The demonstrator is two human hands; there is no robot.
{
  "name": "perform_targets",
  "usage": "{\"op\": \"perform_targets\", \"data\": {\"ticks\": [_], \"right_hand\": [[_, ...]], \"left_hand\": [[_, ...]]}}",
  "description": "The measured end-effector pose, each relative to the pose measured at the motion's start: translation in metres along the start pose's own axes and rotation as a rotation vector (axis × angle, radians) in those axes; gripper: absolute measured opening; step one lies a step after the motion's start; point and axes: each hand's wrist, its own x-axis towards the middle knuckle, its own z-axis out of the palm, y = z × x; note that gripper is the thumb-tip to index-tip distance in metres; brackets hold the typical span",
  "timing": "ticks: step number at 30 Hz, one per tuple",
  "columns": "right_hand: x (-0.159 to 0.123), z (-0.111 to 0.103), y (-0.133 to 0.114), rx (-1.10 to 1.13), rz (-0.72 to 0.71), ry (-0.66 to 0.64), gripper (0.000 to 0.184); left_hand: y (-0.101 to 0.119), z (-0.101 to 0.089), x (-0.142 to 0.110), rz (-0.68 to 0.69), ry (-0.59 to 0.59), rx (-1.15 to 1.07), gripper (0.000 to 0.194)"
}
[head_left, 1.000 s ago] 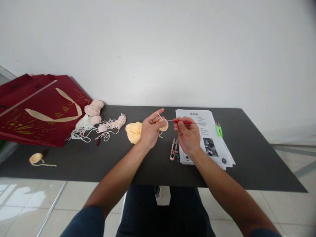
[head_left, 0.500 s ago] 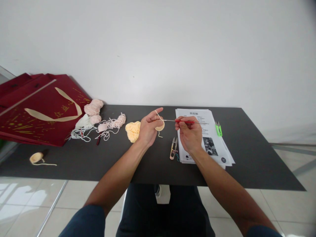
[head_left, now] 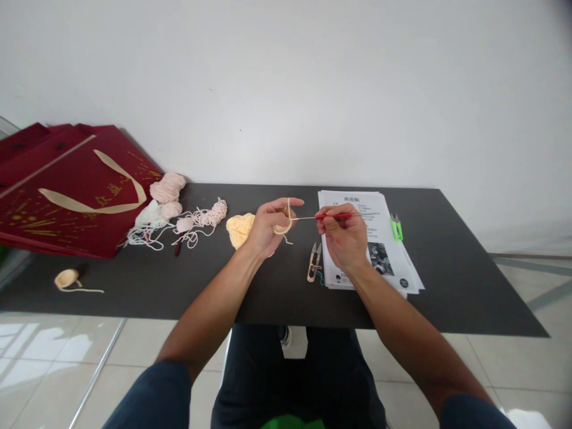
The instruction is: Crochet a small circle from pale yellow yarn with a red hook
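Between thumb and fingers, my left hand [head_left: 267, 225] pinches a small cream crochet piece [head_left: 282, 229], partly hidden by the fingers. A yarn strand loops over its stretched index finger, and a short tail hangs below. My right hand [head_left: 343, 233] is closed round the red grip of a crochet hook [head_left: 336, 216]. The hook's thin metal shaft points left and reaches the crochet piece. Just left of my left hand lies a ball of yellow yarn [head_left: 240, 230], its right side partly covered by that hand.
Printed sheets [head_left: 393, 271] lie under my right hand, with thread snips [head_left: 314, 262] to their left and green-handled snips [head_left: 396, 227] at their right edge. Pink yarn [head_left: 167, 188] and tangled white yarn rest by dark red bags [head_left: 75, 190]. A cream crocheted cup [head_left: 67, 278] sits far left.
My left hand has turned slightly and its index finger now points more to the right. The crochet piece has tilted, showing less of its round face. My right hand keeps its hold on the hook.
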Motion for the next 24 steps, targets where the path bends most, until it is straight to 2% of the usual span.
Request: {"op": "perform_targets", "data": {"ticks": [9, 18, 21, 24], "right_hand": [[-0.0020, 0.0013, -0.0036, 0.003, 0.029, -0.015, 0.025], [-0.0010, 0.0016, -0.0068, 0.051, 0.094, -0.030, 0.027], [0.0005, 0.0002, -0.0054, 0.129, 0.185, -0.016, 0.026], [0.0013, -0.0007, -0.0014, 0.176, 0.263, 0.043, 0.026]], "left_hand": [[0.0020, -0.0036, 0.0028, -0.102, -0.102, -0.041, 0.044], [0.0040, -0.0030, 0.0036, -0.154, -0.132, -0.124, 0.035], [0.0011, -0.0047, 0.0038, -0.085, -0.103, -0.099, 0.030], [-0.0041, -0.0053, 0.0029, 0.042, -0.002, 0.016, 0.026]]}}
